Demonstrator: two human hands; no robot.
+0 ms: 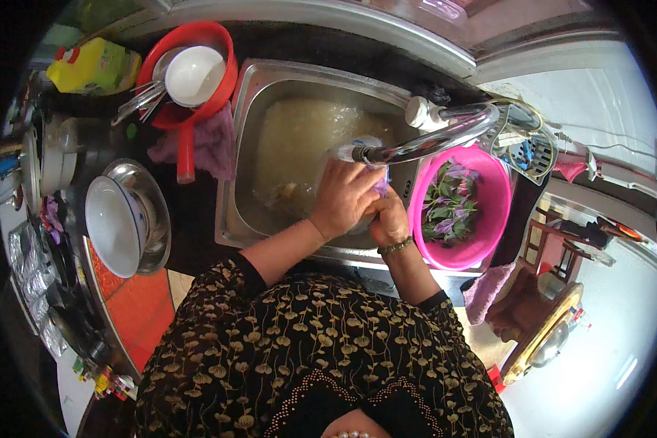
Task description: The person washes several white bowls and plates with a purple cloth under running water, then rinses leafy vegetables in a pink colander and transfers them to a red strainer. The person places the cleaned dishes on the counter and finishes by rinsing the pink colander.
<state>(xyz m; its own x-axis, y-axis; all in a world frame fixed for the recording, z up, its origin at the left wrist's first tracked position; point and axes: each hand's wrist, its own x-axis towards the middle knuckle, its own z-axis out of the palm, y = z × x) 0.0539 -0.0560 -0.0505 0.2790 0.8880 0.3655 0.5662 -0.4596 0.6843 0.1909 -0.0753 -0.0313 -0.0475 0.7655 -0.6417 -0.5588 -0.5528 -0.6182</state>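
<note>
Below the spout of the chrome faucet (438,139), my two hands are close together over the steel sink (241,219). My left hand (342,194) presses its fingers onto a purple cloth (381,180). My right hand (390,219), with a green bead bracelet at the wrist, grips the near right side of what looks like a pale bowl (364,225). Most of that bowl is hidden by my hands and the faucet. Cloudy brownish water (301,142) stands in the basin, with a small brown clump near its front.
Right of the sink, a pink basin (506,202) holds purple-green leaves. At left are a red ladle-like basin (227,82) with white bowl and utensils, a yellow jug (93,65), a purple rag (213,142), a white bowl (112,224) and a steel basin (159,219).
</note>
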